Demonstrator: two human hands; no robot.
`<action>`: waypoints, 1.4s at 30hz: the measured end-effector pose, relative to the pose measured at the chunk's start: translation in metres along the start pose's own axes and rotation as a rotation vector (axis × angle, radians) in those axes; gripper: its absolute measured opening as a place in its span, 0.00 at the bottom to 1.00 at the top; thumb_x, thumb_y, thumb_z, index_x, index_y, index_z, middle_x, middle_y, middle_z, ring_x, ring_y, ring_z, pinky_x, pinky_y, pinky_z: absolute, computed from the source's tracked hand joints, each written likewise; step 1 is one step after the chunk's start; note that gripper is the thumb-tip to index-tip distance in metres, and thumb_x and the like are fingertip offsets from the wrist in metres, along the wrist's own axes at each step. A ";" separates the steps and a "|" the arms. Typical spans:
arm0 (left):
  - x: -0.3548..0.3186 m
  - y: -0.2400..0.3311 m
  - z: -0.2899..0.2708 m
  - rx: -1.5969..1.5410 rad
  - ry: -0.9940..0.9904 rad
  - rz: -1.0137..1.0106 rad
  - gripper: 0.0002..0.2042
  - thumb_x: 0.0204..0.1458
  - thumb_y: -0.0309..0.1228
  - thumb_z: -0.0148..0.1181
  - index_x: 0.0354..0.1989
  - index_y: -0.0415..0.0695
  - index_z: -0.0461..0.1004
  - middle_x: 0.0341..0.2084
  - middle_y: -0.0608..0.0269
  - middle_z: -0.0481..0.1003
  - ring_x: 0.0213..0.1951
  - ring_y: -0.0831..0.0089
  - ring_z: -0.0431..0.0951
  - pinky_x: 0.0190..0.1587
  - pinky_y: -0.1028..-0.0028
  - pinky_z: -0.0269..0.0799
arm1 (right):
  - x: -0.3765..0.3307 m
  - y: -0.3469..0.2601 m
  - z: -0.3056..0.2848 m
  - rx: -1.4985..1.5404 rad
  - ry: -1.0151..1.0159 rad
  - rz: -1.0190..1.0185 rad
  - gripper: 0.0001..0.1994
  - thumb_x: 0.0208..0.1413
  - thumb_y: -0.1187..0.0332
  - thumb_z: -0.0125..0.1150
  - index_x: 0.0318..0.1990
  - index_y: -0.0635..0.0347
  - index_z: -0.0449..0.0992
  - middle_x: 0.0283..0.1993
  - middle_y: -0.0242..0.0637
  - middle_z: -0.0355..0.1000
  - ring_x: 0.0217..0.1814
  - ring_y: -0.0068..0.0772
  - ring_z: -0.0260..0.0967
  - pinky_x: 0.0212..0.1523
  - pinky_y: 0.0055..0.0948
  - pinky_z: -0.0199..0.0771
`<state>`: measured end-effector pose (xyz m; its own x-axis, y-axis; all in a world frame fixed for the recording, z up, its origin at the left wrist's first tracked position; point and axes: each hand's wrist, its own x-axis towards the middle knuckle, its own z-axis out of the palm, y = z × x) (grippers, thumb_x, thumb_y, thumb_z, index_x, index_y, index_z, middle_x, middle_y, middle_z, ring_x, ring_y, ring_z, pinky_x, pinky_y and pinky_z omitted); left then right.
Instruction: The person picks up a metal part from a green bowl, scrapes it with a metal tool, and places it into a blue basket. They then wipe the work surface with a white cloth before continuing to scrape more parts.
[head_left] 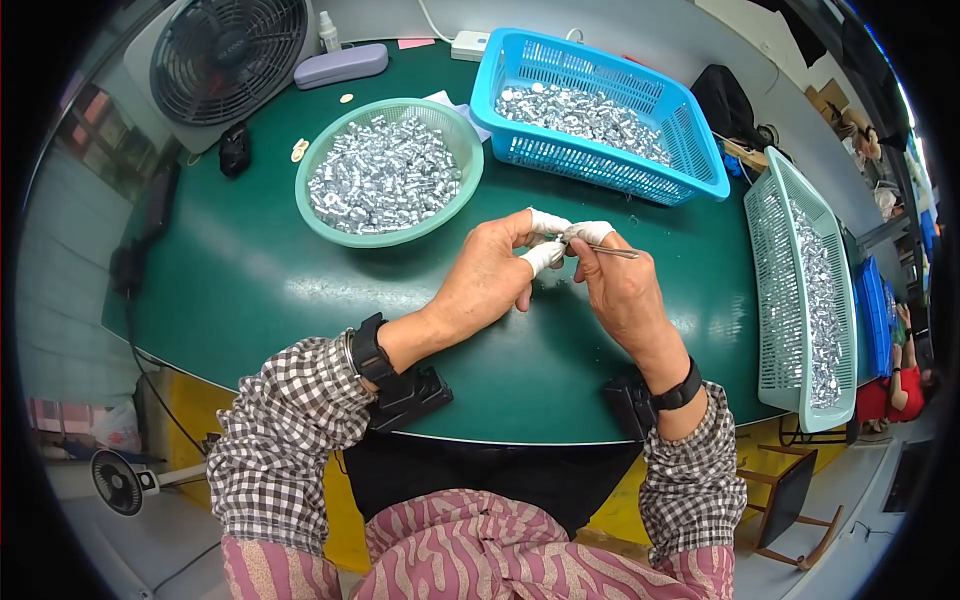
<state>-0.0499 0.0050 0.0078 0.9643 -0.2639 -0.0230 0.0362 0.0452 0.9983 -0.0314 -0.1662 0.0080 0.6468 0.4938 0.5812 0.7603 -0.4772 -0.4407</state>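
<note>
Above the green tabletop, my two hands meet with their fingertips close together. My left hand is closed in a pinch on a small silvery metal part, mostly hidden by the fingers. White wrapping covers its thumb and index fingertips. In my right hand is a thin metal tool, pinched between thumb and a white-wrapped index finger, with its shank sticking out to the right. Its tip is at the small part; whether it is a pick or tweezers I cannot make out.
A round green basket and a blue rectangular basket, both full of small silvery metal parts, stand beyond my hands. A pale green basket of similar parts stands at right. A box fan and purple case sit far left.
</note>
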 end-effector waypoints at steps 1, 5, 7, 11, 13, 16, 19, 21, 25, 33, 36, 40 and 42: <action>0.000 0.000 -0.001 -0.001 0.001 -0.001 0.10 0.55 0.27 0.53 0.45 0.41 0.71 0.28 0.68 0.73 0.13 0.87 0.65 0.13 0.85 0.55 | 0.000 0.000 0.000 -0.016 -0.005 -0.010 0.04 0.58 0.77 0.49 0.37 0.67 0.69 0.29 0.40 0.71 0.21 0.31 0.69 0.21 0.26 0.68; 0.001 0.005 -0.002 0.020 0.033 -0.007 0.11 0.53 0.26 0.54 0.44 0.38 0.71 0.26 0.62 0.74 0.13 0.84 0.66 0.15 0.81 0.60 | 0.002 -0.001 -0.002 -0.036 0.005 -0.038 0.03 0.57 0.77 0.49 0.36 0.67 0.69 0.28 0.40 0.70 0.20 0.31 0.68 0.20 0.27 0.67; 0.000 0.007 0.000 0.035 0.005 0.001 0.11 0.53 0.26 0.54 0.44 0.37 0.71 0.27 0.62 0.74 0.14 0.84 0.66 0.15 0.81 0.60 | 0.002 -0.002 -0.004 -0.036 0.003 -0.032 0.03 0.57 0.77 0.49 0.36 0.67 0.69 0.28 0.40 0.70 0.20 0.31 0.67 0.20 0.27 0.67; 0.002 0.002 0.001 0.030 -0.002 0.039 0.11 0.53 0.26 0.54 0.43 0.37 0.71 0.27 0.62 0.75 0.14 0.84 0.66 0.15 0.80 0.60 | 0.001 -0.001 -0.003 -0.060 -0.003 -0.034 0.03 0.57 0.77 0.50 0.35 0.67 0.69 0.28 0.40 0.70 0.19 0.31 0.67 0.19 0.27 0.66; 0.002 0.002 0.001 0.023 0.002 0.056 0.11 0.53 0.26 0.54 0.43 0.37 0.71 0.27 0.62 0.75 0.14 0.84 0.66 0.15 0.80 0.60 | 0.000 0.000 -0.001 -0.119 -0.013 -0.047 0.03 0.57 0.77 0.50 0.35 0.67 0.69 0.27 0.40 0.70 0.18 0.30 0.66 0.18 0.26 0.65; -0.001 0.009 0.000 0.006 -0.012 0.008 0.10 0.53 0.27 0.54 0.43 0.36 0.71 0.28 0.61 0.75 0.14 0.83 0.67 0.15 0.80 0.61 | 0.001 -0.003 -0.002 -0.068 0.077 -0.048 0.02 0.57 0.77 0.51 0.33 0.66 0.69 0.25 0.39 0.69 0.17 0.30 0.66 0.17 0.26 0.64; 0.000 0.003 0.002 0.010 -0.013 0.014 0.11 0.53 0.27 0.53 0.43 0.36 0.71 0.28 0.61 0.75 0.14 0.83 0.66 0.15 0.80 0.61 | 0.001 0.000 0.001 -0.075 0.117 -0.070 0.02 0.56 0.76 0.52 0.33 0.66 0.70 0.23 0.38 0.69 0.16 0.30 0.66 0.17 0.26 0.64; 0.000 0.004 0.003 0.012 -0.015 0.019 0.11 0.53 0.27 0.53 0.43 0.36 0.71 0.28 0.61 0.75 0.14 0.83 0.66 0.15 0.80 0.61 | 0.001 0.002 0.002 -0.142 0.111 -0.114 0.02 0.55 0.76 0.54 0.32 0.66 0.70 0.21 0.37 0.69 0.16 0.29 0.66 0.17 0.26 0.64; 0.000 0.005 0.004 0.063 -0.008 0.027 0.11 0.53 0.26 0.53 0.43 0.36 0.70 0.28 0.61 0.75 0.14 0.83 0.66 0.15 0.81 0.61 | 0.001 -0.004 -0.005 -0.139 0.128 -0.110 0.02 0.54 0.76 0.56 0.32 0.66 0.70 0.19 0.36 0.68 0.17 0.28 0.67 0.18 0.25 0.65; 0.002 0.001 -0.004 0.044 -0.015 -0.021 0.11 0.55 0.30 0.52 0.46 0.40 0.70 0.28 0.64 0.73 0.15 0.85 0.67 0.14 0.84 0.58 | -0.001 -0.009 -0.006 0.057 0.233 0.102 0.03 0.54 0.76 0.54 0.30 0.66 0.70 0.23 0.38 0.71 0.17 0.29 0.68 0.16 0.26 0.65; 0.006 -0.005 -0.010 -0.069 -0.047 -0.071 0.13 0.56 0.31 0.50 0.48 0.40 0.68 0.29 0.64 0.72 0.17 0.83 0.69 0.15 0.84 0.63 | -0.001 -0.009 -0.007 0.156 0.291 0.117 0.02 0.55 0.77 0.53 0.32 0.67 0.70 0.25 0.38 0.72 0.18 0.27 0.68 0.17 0.24 0.66; 0.009 -0.007 -0.015 -0.418 -0.119 -0.240 0.14 0.58 0.31 0.48 0.49 0.38 0.66 0.30 0.63 0.71 0.18 0.81 0.71 0.17 0.82 0.69 | 0.002 -0.010 -0.006 0.206 0.287 0.069 0.03 0.56 0.77 0.52 0.34 0.67 0.71 0.26 0.38 0.73 0.18 0.26 0.68 0.17 0.23 0.66; 0.010 -0.005 -0.014 -0.478 -0.118 -0.250 0.14 0.58 0.31 0.47 0.49 0.37 0.66 0.30 0.63 0.71 0.19 0.80 0.72 0.17 0.82 0.69 | 0.002 -0.011 -0.007 0.206 0.271 0.042 0.03 0.56 0.77 0.52 0.34 0.68 0.71 0.27 0.38 0.73 0.18 0.26 0.68 0.17 0.23 0.66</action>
<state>-0.0370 0.0162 0.0014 0.8760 -0.4280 -0.2222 0.4017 0.3925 0.8274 -0.0386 -0.1651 0.0187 0.6592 0.2527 0.7082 0.7475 -0.3227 -0.5806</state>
